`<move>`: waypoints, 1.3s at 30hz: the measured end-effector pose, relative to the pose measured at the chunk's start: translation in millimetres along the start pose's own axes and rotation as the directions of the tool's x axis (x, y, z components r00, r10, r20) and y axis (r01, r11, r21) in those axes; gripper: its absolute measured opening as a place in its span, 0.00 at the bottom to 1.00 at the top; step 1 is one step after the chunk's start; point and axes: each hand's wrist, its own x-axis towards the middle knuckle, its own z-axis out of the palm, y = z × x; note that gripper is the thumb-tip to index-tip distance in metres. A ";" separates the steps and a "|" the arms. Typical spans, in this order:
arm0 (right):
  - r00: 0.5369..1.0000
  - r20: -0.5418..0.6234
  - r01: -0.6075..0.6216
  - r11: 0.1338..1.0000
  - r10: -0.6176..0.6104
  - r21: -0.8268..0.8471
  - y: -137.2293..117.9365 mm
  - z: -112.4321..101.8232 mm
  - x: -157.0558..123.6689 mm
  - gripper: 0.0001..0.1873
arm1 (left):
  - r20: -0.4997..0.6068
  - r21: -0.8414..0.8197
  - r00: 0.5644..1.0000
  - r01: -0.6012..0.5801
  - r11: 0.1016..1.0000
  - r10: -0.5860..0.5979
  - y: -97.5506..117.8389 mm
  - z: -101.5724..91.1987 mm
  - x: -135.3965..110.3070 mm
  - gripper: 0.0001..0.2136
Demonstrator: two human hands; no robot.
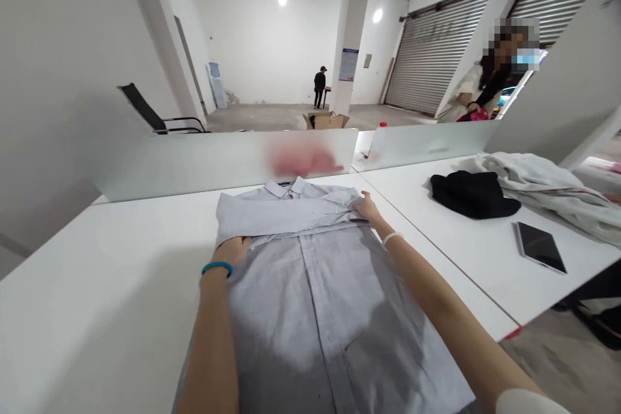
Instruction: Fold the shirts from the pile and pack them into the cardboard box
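Observation:
A light grey button-up shirt (pixel 295 284) lies front side up on the white table, collar at the far end. One sleeve (pixel 281 217) is laid across the chest, and creases run through it at its right end. My left hand (pixel 234 251), with a blue band at the wrist, grips the shirt at the left edge just below that sleeve; its fingertips are partly hidden by cloth. At the right shoulder side, my right hand (pixel 367 208) has its fingers closed on the sleeve's end. A pale bracelet circles the right wrist.
A frosted divider (pixel 194 165) stands behind the shirt. To the right, a black cloth item (pixel 473 194), a pale garment (pixel 548 187) and a tablet-like device (pixel 539 247) lie on the adjoining table (pixel 466 246). A person (pixel 490 77) stands beyond it; another (pixel 319 85) is far back.

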 end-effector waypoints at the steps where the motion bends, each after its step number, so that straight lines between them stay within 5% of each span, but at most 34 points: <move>1: 1.000 -0.008 0.012 1.000 -0.012 -0.020 0.2 -0.5 -1.4 0.33 | 0.019 -0.007 1.000 0.017 1.000 -0.017 -3.8 -10.8 -1.4 0.15; 5: 0.989 -0.098 0.095 0.987 -0.108 -0.130 -11.1 0.6 -13.6 0.30 | -0.123 -0.067 0.963 0.232 0.971 -0.238 -4.3 -43.1 -8.8 0.19; 9: 0.926 -0.046 0.357 0.907 -0.376 -0.221 -42.9 18.9 -29.0 0.24 | -0.295 -0.087 0.953 0.043 0.995 -0.067 13.6 -22.9 -9.1 0.22; 13: 0.791 0.232 0.611 0.739 -0.566 -0.283 -66.8 48.4 -35.9 0.29 | -0.101 0.042 0.990 0.101 0.994 -0.096 21.1 18.2 -5.8 0.28; 17: 0.762 0.387 0.636 0.714 -0.520 -0.292 -66.3 58.4 -34.9 0.33 | 0.023 0.113 0.990 0.139 0.984 -0.143 16.4 28.0 -4.5 0.30; 20: 0.774 0.348 0.627 0.717 -0.529 -0.305 -54.0 47.0 -33.6 0.31 | 0.002 0.157 0.990 0.139 0.978 -0.141 11.9 23.7 -5.2 0.29; 25: 0.899 0.181 0.438 0.806 -0.399 -0.399 -26.8 29.1 -35.4 0.29 | 0.007 0.208 0.986 0.164 0.964 -0.169 5.0 15.4 7.9 0.27; 27: 0.896 0.180 0.442 0.790 -0.405 -0.424 -19.9 30.5 -36.1 0.29 | 0.022 0.232 0.980 0.188 0.954 -0.199 10.5 11.2 24.7 0.25; 32: 0.862 0.198 0.504 0.759 -0.466 -0.413 -14.1 38.6 -35.7 0.29 | -0.062 0.233 0.996 -0.045 0.971 0.061 33.9 10.1 80.0 0.25; 39: 0.816 0.183 0.577 0.778 -0.548 -0.247 -10.1 23.0 -30.4 0.27 | -0.049 0.182 0.992 0.127 0.975 -0.120 -0.9 25.6 105.7 0.30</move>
